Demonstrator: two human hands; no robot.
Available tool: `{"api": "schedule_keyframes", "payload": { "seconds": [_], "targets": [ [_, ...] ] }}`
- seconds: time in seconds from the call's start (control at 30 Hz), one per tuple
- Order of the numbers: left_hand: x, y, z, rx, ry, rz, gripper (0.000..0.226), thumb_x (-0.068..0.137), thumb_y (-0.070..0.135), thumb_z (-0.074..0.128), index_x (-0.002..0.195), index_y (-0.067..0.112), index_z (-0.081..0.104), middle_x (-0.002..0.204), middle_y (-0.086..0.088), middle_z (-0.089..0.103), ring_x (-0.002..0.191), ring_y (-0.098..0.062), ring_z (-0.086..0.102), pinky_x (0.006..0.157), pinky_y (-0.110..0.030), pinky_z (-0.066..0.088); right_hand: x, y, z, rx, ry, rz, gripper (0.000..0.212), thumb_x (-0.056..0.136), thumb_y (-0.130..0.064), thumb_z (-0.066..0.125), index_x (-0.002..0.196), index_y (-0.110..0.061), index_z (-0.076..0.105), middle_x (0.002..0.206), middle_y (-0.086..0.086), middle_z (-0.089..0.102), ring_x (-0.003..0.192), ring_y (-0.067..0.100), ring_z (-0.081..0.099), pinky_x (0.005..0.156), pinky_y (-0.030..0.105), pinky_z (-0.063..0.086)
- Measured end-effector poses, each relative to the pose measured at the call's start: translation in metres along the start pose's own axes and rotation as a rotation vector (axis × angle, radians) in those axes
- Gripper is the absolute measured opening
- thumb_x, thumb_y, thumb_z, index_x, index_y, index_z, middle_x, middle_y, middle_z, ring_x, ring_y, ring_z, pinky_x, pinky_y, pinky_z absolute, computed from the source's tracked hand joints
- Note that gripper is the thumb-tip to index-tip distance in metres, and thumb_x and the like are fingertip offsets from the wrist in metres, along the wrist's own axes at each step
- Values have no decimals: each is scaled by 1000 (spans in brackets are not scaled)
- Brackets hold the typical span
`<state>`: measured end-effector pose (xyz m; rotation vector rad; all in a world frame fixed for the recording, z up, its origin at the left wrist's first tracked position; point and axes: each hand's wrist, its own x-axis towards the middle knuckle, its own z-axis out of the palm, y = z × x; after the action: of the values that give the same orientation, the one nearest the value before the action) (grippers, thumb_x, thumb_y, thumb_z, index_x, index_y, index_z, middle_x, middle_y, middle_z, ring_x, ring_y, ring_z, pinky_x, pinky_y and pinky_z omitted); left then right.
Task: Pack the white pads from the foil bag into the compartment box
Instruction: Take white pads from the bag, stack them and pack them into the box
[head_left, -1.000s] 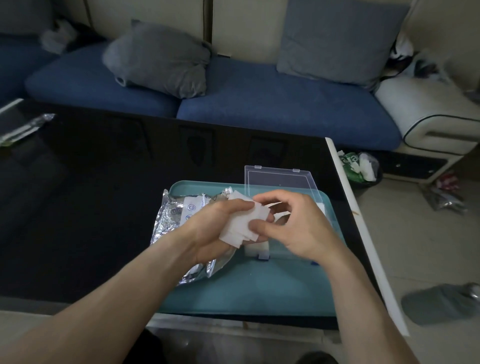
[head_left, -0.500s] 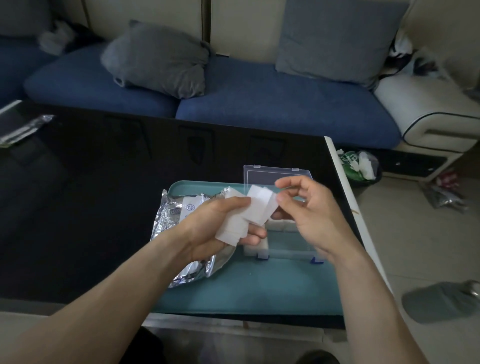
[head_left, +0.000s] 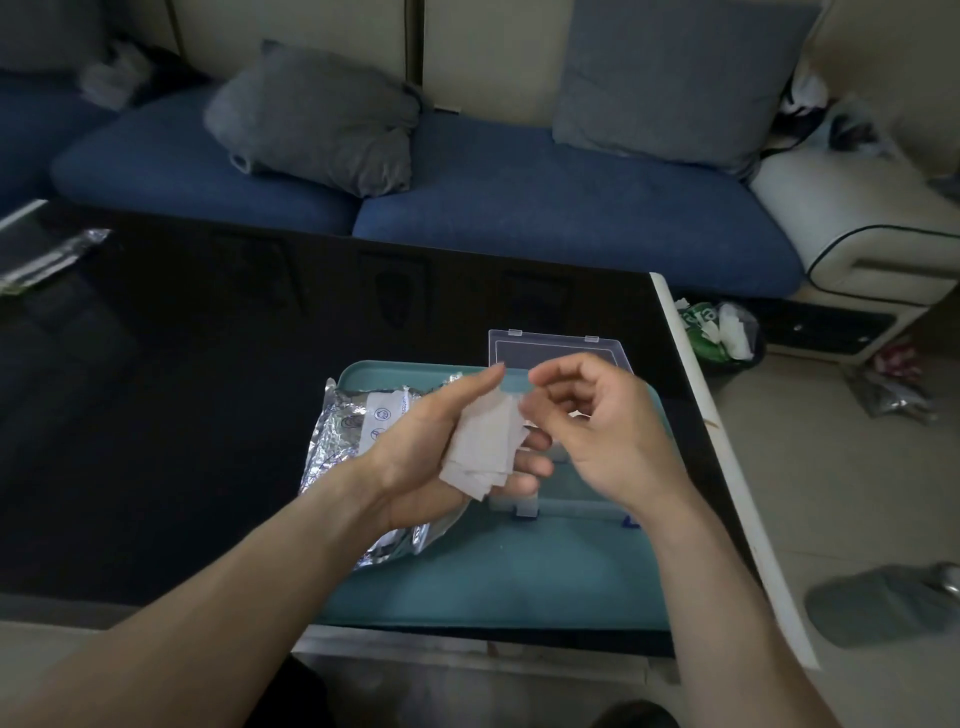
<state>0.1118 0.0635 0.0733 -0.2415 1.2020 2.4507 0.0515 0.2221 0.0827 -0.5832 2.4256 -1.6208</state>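
Note:
My left hand (head_left: 426, 457) grips a fanned stack of white pads (head_left: 483, 447) over the teal tray (head_left: 519, 582). The thumb lies along the stack's top. My right hand (head_left: 597, 431) is beside it with curled fingers, and its thumb and forefinger pinch the stack's upper right corner. The crumpled foil bag (head_left: 343, 431) lies on the tray's left side, partly under my left wrist. The clear compartment box (head_left: 524, 506) sits on the tray beneath both hands with its lid (head_left: 556, 348) standing open at the back. Its compartments are mostly hidden.
The tray rests near the right end of a glossy black table (head_left: 208, 389), whose white edge (head_left: 727, 467) runs along the right. Another foil packet (head_left: 47, 260) lies far left. A bin (head_left: 722, 332) and a grey slipper (head_left: 883, 603) are on the floor. A blue sofa stands behind.
My right hand lifted one pad up off the stack, then came back down to the stack's upper corner. My left hand opened its thumb and tilted the stack more upright.

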Motion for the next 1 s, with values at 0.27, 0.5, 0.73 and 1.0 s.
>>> {"api": "schedule_keyframes", "payload": {
  "seconds": [0.27, 0.5, 0.73, 1.0],
  "targets": [
    [5, -4, -2, 2, 82, -14, 37, 82, 22, 70, 112, 8, 52, 82, -8, 53, 68, -20, 53, 63, -32, 48, -8, -4, 2, -230, -352, -66, 84, 79, -29, 82, 147, -44, 36, 146, -27, 34, 134, -7, 32, 97, 7, 35],
    [8, -8, 0, -10, 200, 43, 4, 87, 9, 64, 88, 7, 61, 77, -7, 55, 69, -17, 55, 62, -28, 53, -10, 0, 14, -369, -213, -191, 71, 63, -40, 93, 124, -33, 58, 123, -22, 53, 116, -4, 49, 95, 7, 36],
    [7, -11, 5, 22, 194, 73, 15, 90, 3, 62, 105, 3, 58, 81, -17, 58, 66, -21, 60, 55, -30, 55, -10, 4, 19, -371, -263, -160, 96, 52, -46, 97, 136, -32, 52, 135, -19, 41, 126, 2, 45, 104, 18, 41],
    [2, -8, 4, 126, 124, -90, 7, 87, 11, 60, 92, 9, 65, 82, -9, 64, 75, -19, 62, 67, -28, 52, -12, 1, 19, -447, -288, -152, 99, 56, -52, 93, 142, -35, 46, 130, -19, 46, 118, 3, 48, 101, 26, 45]
  ]
}}
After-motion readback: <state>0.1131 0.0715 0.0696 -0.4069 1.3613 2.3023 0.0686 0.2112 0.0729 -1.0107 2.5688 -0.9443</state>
